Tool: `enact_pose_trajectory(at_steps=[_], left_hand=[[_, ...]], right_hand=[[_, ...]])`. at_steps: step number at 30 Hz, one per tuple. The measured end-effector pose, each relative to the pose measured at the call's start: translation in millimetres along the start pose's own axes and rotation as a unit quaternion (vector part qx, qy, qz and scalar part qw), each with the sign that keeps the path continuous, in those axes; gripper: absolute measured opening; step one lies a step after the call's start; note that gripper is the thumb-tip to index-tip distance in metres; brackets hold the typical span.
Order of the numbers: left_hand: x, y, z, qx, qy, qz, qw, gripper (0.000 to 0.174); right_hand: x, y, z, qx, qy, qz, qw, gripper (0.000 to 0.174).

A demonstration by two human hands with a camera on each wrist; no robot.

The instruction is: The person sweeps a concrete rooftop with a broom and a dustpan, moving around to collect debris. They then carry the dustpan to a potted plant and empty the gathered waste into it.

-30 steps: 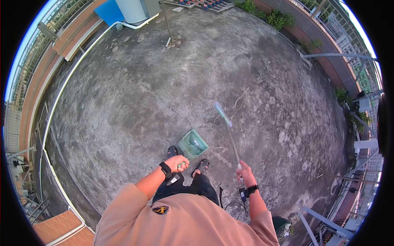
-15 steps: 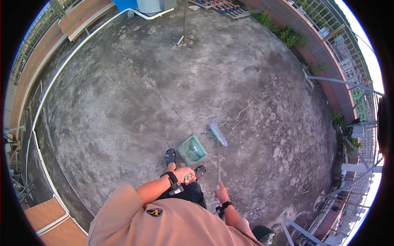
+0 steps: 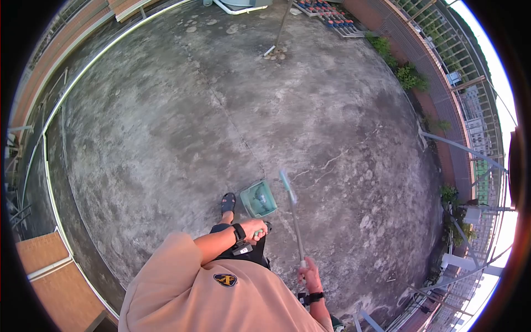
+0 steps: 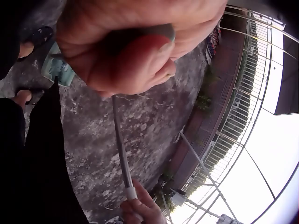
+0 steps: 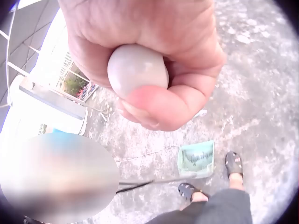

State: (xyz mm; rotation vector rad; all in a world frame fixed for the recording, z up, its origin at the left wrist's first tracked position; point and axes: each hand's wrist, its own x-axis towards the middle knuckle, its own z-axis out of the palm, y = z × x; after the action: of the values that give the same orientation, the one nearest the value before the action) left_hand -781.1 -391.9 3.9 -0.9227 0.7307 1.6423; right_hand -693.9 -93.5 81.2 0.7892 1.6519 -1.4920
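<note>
The left hand (image 3: pixel 253 230) is curled round the green handle (image 3: pixel 258 233) of a green dustpan (image 3: pixel 258 199), which rests on the floor by the feet with something small and dark inside. In the left wrist view the left hand (image 4: pixel 135 51) covers most of its grip. The right hand (image 3: pixel 311 275) grips a broom's pale handle end; the grey stick (image 3: pixel 297 229) runs up to a light blue-green head (image 3: pixel 287 186), right of the dustpan. The right wrist view shows the fingers of the right hand (image 5: pixel 145 65) wrapped round the white handle end (image 5: pixel 138 71).
Sandalled feet (image 3: pixel 228 205) stand beside the dustpan on stained concrete (image 3: pixel 166 149). A white pipe (image 3: pixel 47 166) runs along the left, an upright pole (image 3: pixel 283 30) stands farther ahead, and plants (image 3: pixel 410 77) line the right wall. Metal struts (image 3: pixel 464 148) lean at the right.
From a second ago, the broom head has come back toward the body, close to the dustpan's right side. The right hand has moved lower in view. Both hands keep their grips.
</note>
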Motion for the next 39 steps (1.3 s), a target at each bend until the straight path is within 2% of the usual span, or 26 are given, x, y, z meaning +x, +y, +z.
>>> enact_pose_trajectory(at_steps=[2, 4, 8, 10, 12, 14, 16, 19, 20, 23, 25, 29, 31, 33, 37, 39], left_hand=[[-5.3, -2.6, -1.2, 0.002, 0.007, 0.004, 1.000, 0.010], [-11.3, -3.1, 1.1, -0.017, -0.004, 0.016, 1.000, 0.010], [-8.2, -4.4, 4.9, -0.007, 0.009, 0.021, 1.000, 0.010], [-4.7, -9.6, 0.1, -0.025, 0.009, 0.025, 0.999, 0.009], [-4.3, -8.6, -1.6, -0.037, -0.005, 0.017, 0.999, 0.008], [-11.8, -5.3, 0.2, -0.026, 0.002, 0.015, 1.000, 0.008], [-10.0, -4.7, 1.3, -0.019, -0.001, 0.024, 1.000, 0.009], [-7.6, -1.9, 2.4, -0.028, -0.019, 0.013, 0.999, 0.010], [-5.5, -1.4, 2.1, -0.029, -0.024, 0.013, 0.999, 0.010], [4.0, -0.6, -3.8, -0.019, -0.016, -0.009, 1.000, 0.009], [12.8, -4.6, -11.1, 0.012, -0.015, 0.029, 0.999, 0.009], [6.1, -5.0, -9.3, -0.012, -0.012, 0.010, 1.000, 0.010], [4.5, -8.4, -5.9, -0.020, -0.004, 0.008, 1.000, 0.011], [0.5, -11.4, -1.5, 0.005, 0.002, 0.018, 1.000, 0.012], [-10.4, -14.9, 5.5, -0.039, 0.034, 0.019, 0.998, 0.010], [-12.0, -17.2, 4.0, -0.038, 0.030, 0.040, 0.998, 0.010]], right_hand=[[20.8, -33.3, -10.8, -0.067, 0.021, -0.035, 0.997, 0.061], [60.4, -48.3, -32.9, -0.033, 0.038, -0.058, 0.997, 0.062], [131.6, -78.8, -51.8, -0.003, 0.075, -0.034, 0.997, 0.059], [153.7, -59.9, -40.8, 0.006, 0.075, -0.026, 0.997, 0.056], [158.4, -36.5, -25.0, -0.042, 0.048, -0.029, 0.998, 0.052], [163.5, 32.8, -15.9, -0.174, 0.062, -0.086, 0.979, 0.052], [121.1, 67.2, 3.2, -0.195, 0.047, -0.041, 0.979, 0.051], [37.2, 79.2, 17.2, -0.134, -0.033, 0.041, 0.990, 0.053], [21.1, 82.7, 19.2, -0.076, -0.039, 0.067, 0.994, 0.057], [-13.5, 77.4, 7.0, -0.036, -0.069, 0.078, 0.994, 0.059], [-28.7, 59.4, -2.8, -0.045, -0.048, 0.076, 0.995, 0.060], [-27.1, 13.1, -17.1, -0.010, -0.029, 0.065, 0.997, 0.059], [-11.0, -9.2, -26.6, -0.037, -0.023, 0.020, 0.999, 0.060], [15.7, -39.8, -35.9, -0.060, -0.009, -0.003, 0.998, 0.061], [94.6, -82.2, -49.7, -0.059, 0.007, -0.077, 0.995, 0.065], [138.6, -92.7, -54.1, -0.077, 0.013, -0.074, 0.994, 0.065]])
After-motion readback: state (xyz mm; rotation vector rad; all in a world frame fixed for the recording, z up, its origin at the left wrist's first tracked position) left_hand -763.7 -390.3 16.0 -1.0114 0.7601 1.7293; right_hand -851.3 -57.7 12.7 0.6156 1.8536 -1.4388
